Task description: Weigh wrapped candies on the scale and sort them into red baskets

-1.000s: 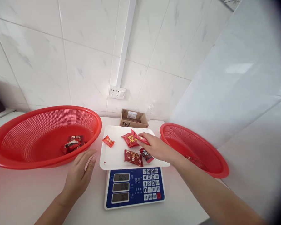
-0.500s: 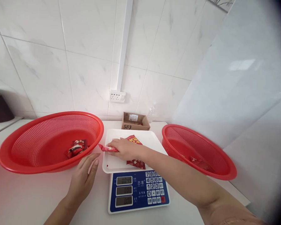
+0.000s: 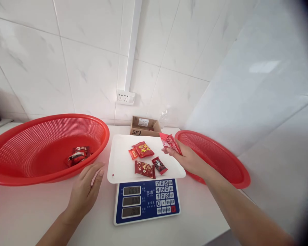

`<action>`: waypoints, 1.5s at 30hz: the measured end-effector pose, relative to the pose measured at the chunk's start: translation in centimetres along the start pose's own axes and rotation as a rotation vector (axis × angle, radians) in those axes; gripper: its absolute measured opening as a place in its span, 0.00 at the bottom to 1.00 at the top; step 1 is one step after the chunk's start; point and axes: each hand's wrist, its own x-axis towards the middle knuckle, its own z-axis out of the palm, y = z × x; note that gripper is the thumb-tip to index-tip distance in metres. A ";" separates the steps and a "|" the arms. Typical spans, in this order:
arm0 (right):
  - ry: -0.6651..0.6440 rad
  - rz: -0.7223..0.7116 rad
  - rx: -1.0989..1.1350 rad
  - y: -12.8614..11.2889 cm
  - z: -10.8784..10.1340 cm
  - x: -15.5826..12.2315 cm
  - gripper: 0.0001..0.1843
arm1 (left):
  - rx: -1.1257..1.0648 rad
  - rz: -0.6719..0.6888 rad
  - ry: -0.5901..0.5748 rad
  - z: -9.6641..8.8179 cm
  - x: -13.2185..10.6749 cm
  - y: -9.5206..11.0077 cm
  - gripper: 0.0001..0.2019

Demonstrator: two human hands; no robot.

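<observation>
- The right hand pinches a pink packet between thumb and fingers, up over the tray's right side.
- The left hand has its fingers loosely bent, with a narrow gap to the thumb; they are just beside the near rim of a red basket, and I cannot tell whether they touch it.
- Inside that basket, just beyond the left fingers, a few dark red packets lie heaped together.
- The white tray sits on a scale between the two hands' fingers.
- In the tray, left of the right fingers, a red packet with yellow letters touches a small orange packet; nearer, a maroon packet lies beside a small dark packet.
- Another red basket stands right of the right fingers, partly hidden by that arm.
- Beyond the right fingers, a cardboard box on the bench holds something too small to identify.
</observation>
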 end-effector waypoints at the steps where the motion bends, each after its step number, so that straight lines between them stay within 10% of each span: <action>1: 0.006 0.012 -0.025 0.6 0.0 -0.3 0.21 | 0.003 0.005 0.001 0.0 0.0 0.0 0.16; 9: 0.035 -0.078 -0.386 4.1 2.4 1.8 0.29 | -0.020 -0.036 -0.010 0.3 0.0 -0.1 0.17; 15: -0.154 -0.127 -0.188 3.2 1.4 2.1 0.36 | -0.029 -0.052 -0.023 0.1 0.0 -0.1 0.17; 21: 0.233 -0.187 0.044 4.0 1.2 -0.8 0.19 | -0.024 -0.056 -0.017 0.1 0.1 0.1 0.16; 28: 0.926 -0.081 0.295 9.1 6.0 -6.4 0.14 | -0.062 -0.095 -0.027 0.1 0.2 0.6 0.14; 34: 0.986 -0.012 0.355 13.0 10.2 -7.9 0.15 | -0.064 -0.124 -0.045 0.2 0.1 0.7 0.13; 45: 0.881 0.053 0.427 13.0 10.4 -7.5 0.14 | -0.067 -0.204 -0.066 0.4 0.1 0.8 0.14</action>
